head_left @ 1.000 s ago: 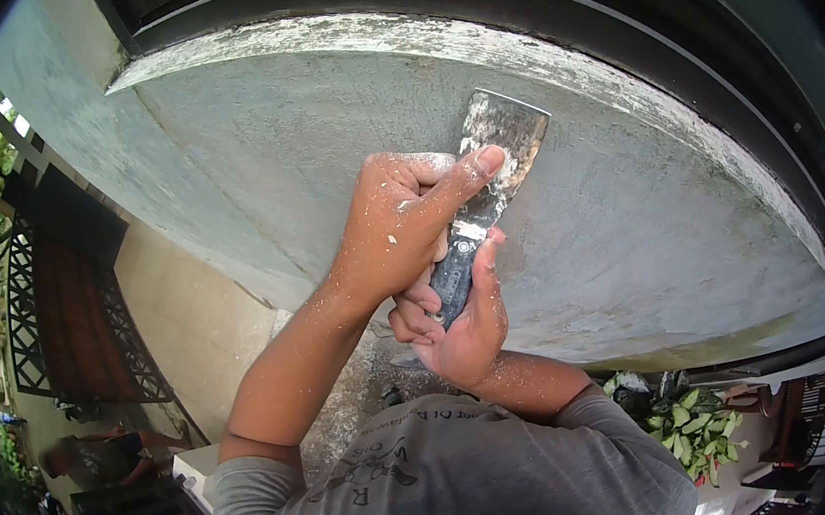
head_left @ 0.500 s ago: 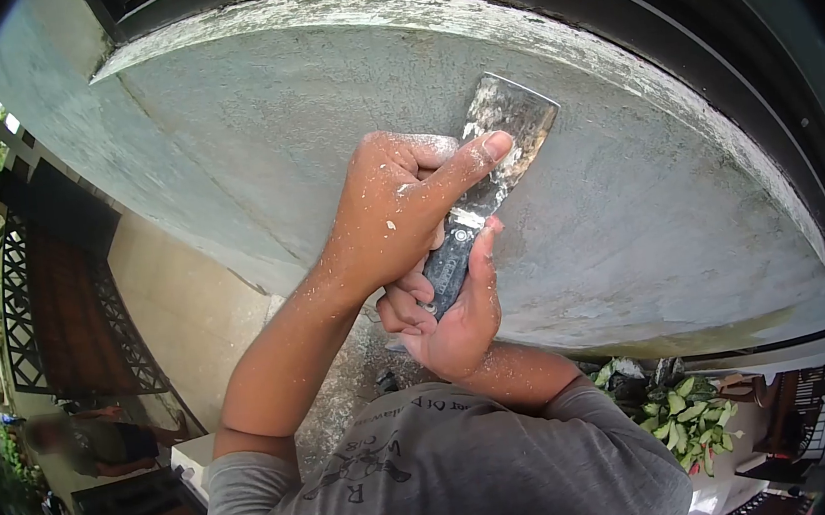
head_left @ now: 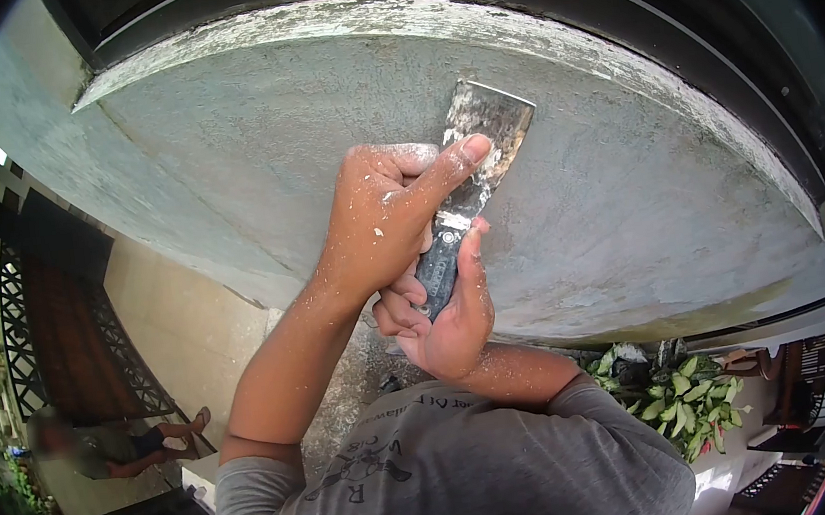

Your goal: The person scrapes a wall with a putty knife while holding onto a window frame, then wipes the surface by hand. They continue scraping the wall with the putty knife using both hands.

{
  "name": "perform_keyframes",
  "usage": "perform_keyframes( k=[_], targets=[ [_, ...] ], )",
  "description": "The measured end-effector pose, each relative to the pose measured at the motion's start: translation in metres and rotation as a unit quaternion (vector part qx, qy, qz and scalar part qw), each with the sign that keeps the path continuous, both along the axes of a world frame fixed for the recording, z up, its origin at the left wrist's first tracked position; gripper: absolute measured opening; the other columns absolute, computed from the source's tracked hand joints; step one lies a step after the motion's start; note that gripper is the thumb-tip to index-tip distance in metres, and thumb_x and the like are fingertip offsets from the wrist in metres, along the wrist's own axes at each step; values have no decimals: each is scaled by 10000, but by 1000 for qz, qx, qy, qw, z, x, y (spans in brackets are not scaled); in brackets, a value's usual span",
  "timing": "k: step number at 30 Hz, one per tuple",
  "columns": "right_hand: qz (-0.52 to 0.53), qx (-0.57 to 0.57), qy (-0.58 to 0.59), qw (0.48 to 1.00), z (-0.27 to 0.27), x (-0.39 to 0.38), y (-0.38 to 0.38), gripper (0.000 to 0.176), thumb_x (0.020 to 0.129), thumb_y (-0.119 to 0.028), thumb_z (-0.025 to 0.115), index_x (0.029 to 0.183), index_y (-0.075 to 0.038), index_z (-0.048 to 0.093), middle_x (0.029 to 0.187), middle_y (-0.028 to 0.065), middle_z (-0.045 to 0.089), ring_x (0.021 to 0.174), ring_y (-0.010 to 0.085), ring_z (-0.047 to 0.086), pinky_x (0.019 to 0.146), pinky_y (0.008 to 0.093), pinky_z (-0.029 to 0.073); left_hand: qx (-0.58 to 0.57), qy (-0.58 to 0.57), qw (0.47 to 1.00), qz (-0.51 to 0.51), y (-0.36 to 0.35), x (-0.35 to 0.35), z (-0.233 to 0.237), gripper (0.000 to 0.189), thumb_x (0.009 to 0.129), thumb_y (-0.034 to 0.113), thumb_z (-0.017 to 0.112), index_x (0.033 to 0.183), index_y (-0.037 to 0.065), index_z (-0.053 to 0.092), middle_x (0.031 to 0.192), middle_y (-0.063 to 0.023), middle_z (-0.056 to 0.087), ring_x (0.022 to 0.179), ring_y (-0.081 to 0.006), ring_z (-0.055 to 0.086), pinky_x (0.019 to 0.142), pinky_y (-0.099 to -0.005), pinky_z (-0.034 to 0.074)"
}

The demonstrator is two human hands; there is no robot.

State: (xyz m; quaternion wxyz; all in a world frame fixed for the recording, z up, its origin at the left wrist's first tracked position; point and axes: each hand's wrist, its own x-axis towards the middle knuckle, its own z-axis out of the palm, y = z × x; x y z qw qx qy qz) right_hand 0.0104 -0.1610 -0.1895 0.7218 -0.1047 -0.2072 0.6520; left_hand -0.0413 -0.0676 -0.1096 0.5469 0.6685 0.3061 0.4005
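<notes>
A wide putty knife [head_left: 494, 126] with a dark handle rests its blade against, or very near, the grey-blue wall [head_left: 616, 186]. White and brown residue coats the blade. My left hand [head_left: 377, 206] is closed around the tool's upper part, its thumb pressed flat along the blade and its fingers curled behind. Lower down, my right hand [head_left: 451, 319] wraps the handle from below, thumb laid along its side. White dust and specks cover both hands and forearms.
Above the blade runs a ledge [head_left: 357, 14] with worn white paint, under a dark window frame [head_left: 609, 26]. A leafy plant [head_left: 684, 400] stands at lower right. At far left a person [head_left: 116, 449] sits near a brown gate [head_left: 63, 324].
The view has tilted slightly, so hands and putty knife appear a little further left. Both grips are the same. The person at far left now shows their legs stretched out.
</notes>
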Motion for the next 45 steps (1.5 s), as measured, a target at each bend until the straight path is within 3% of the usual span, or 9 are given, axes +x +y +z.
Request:
perform_keyframes(
  k=[9, 13, 21, 26, 30, 35, 39, 41, 45],
  targets=[
    [-6, 36, -18, 999, -14, 7, -8, 525, 1093, -603, 234, 1168, -142, 473, 785, 23, 475, 517, 90, 358, 518, 268, 325, 7, -25, 1000, -8, -8, 2, -16, 533, 950, 425, 754, 619, 14, 684, 433, 45, 435, 417, -17, 407, 377, -239, 281],
    [-32, -47, -42, 998, -7, 10, -18, 612, 1062, -680, 208, 1100, -133, 481, 743, -8, 446, 483, 77, 330, 485, 255, 292, -36, 0, 999, 8, -14, 6, -20, 522, 950, 417, 758, 628, 11, 693, 446, 41, 453, 427, -17, 402, 384, -246, 276],
    [2, 4, -22, 1000, 12, 16, -9, 502, 1093, -603, 272, 1126, -160, 504, 746, -8, 457, 483, 83, 370, 495, 262, 334, 66, 1, 997, 30, -6, 10, 6, 563, 973, 435, 719, 591, 30, 637, 449, 37, 445, 412, -34, 409, 387, -257, 280],
    [-19, 37, -36, 998, -11, 22, -21, 472, 1095, -585, 322, 1119, -142, 482, 767, -7, 444, 522, 84, 372, 487, 249, 316, -4, -26, 998, 49, -24, 20, -15, 499, 1018, 374, 666, 741, -40, 698, 642, -132, 696, 553, -142, 645, 543, -257, 496],
    [-5, -2, -51, 999, -16, 28, -31, 463, 1105, -566, 298, 1144, -137, 469, 783, 1, 435, 534, 82, 370, 497, 245, 313, -8, -31, 999, 44, -33, 27, -26, 491, 1011, 363, 680, 741, -46, 696, 613, -131, 676, 541, -156, 641, 559, -272, 510],
    [-22, 24, -45, 998, 0, 25, -26, 452, 1104, -556, 330, 1161, -131, 475, 769, -4, 435, 514, 77, 358, 482, 251, 310, 0, -34, 998, 51, -34, 33, -4, 494, 1009, 373, 678, 734, -37, 698, 601, -121, 666, 514, -143, 627, 537, -267, 505],
    [-11, 29, -58, 998, 22, 28, -17, 463, 1111, -544, 294, 1169, -122, 477, 770, 13, 440, 512, 85, 344, 507, 258, 320, 17, -57, 997, 53, -21, 28, 15, 470, 997, 351, 709, 709, -21, 704, 566, -56, 632, 464, -78, 539, 439, -229, 365],
    [21, 45, -70, 996, 12, 30, -13, 463, 1113, -540, 285, 1172, -124, 479, 769, 15, 443, 508, 85, 338, 509, 258, 322, 34, 19, 999, 27, -12, 18, 8, 468, 1016, 372, 675, 771, -26, 703, 634, -97, 687, 517, -99, 619, 495, -228, 477],
    [7, 21, -32, 999, -17, 23, -20, 475, 1107, -560, 256, 1163, -148, 487, 767, 11, 449, 492, 79, 326, 500, 254, 315, 6, 23, 999, 26, -17, 13, -18, 440, 1010, 339, 691, 771, -28, 734, 623, -68, 686, 508, -70, 588, 448, -234, 411]
  ],
)
